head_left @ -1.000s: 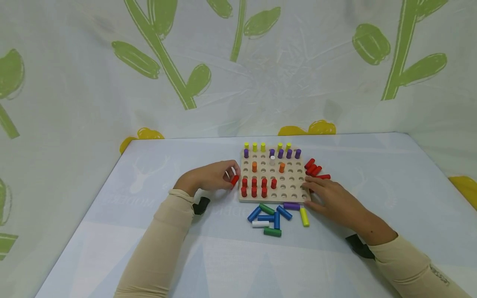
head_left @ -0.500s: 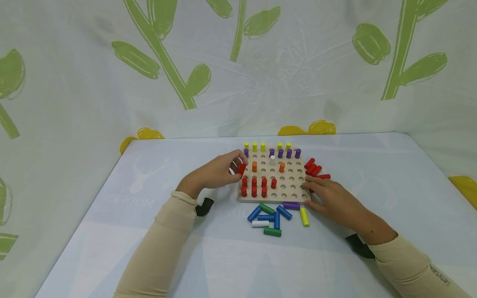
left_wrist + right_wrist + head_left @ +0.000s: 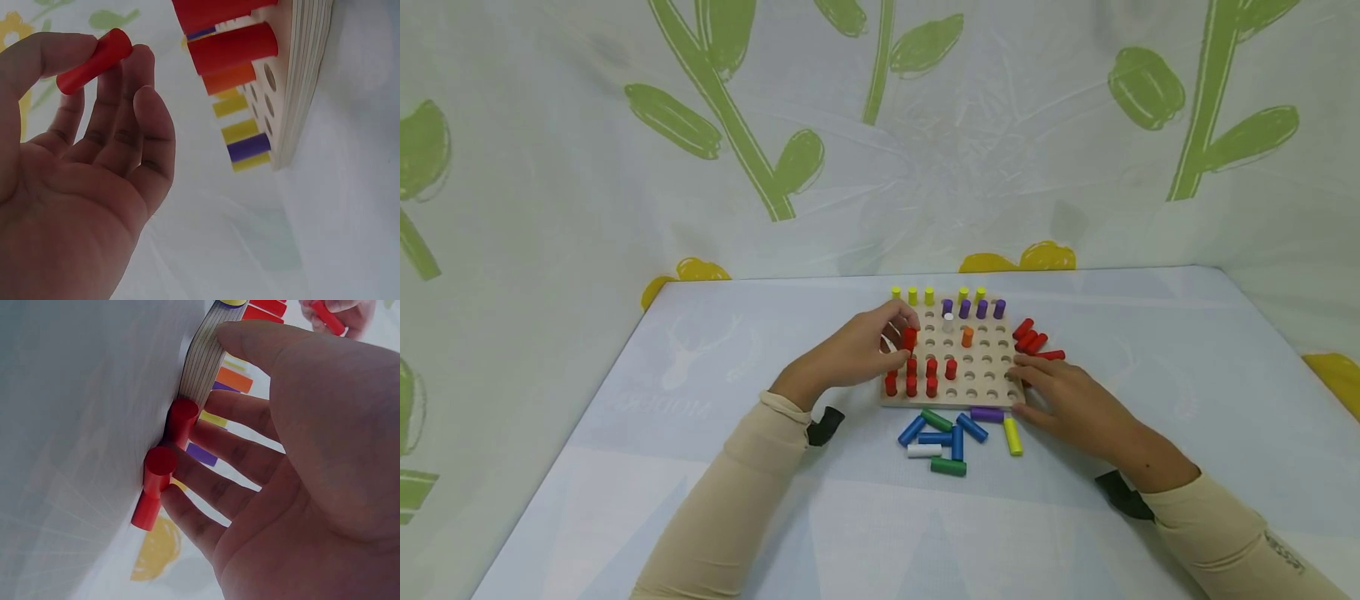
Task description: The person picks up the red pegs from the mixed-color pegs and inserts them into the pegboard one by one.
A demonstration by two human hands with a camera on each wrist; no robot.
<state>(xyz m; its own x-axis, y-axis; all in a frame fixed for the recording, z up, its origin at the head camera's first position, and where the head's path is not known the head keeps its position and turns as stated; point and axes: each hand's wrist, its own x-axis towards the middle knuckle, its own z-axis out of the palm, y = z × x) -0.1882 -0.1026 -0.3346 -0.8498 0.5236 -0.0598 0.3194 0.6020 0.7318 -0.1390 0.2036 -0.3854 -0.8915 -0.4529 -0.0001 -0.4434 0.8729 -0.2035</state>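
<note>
A red peg (image 3: 910, 339) is pinched between the thumb and fingertips of my left hand (image 3: 865, 348), over the left side of the wooden pegboard (image 3: 958, 402). In the left wrist view this peg (image 3: 97, 61) lies tilted in the fingers, apart from the board. My right hand (image 3: 1071, 408) rests at the board's near right corner. Its thumb touches the board's edge (image 3: 203, 359), and its fingers stretch along the right side beside loose red pegs (image 3: 160, 469). Standing in the board are red pegs (image 3: 931, 387), an orange peg (image 3: 967, 337), a white peg, purple pegs and yellow pegs.
Loose pegs lie in front of the board: blue (image 3: 957, 444), green (image 3: 948, 467), white (image 3: 924, 452), purple (image 3: 987, 415) and yellow (image 3: 1013, 437). Several red pegs (image 3: 1024, 329) lie off its right side. A leaf-patterned sheet (image 3: 985, 167) stands behind the table.
My left hand has carried the red peg from beside the board's left edge up and rightward over the board, now hiding the left orange peg. The right hand has stayed put.
</note>
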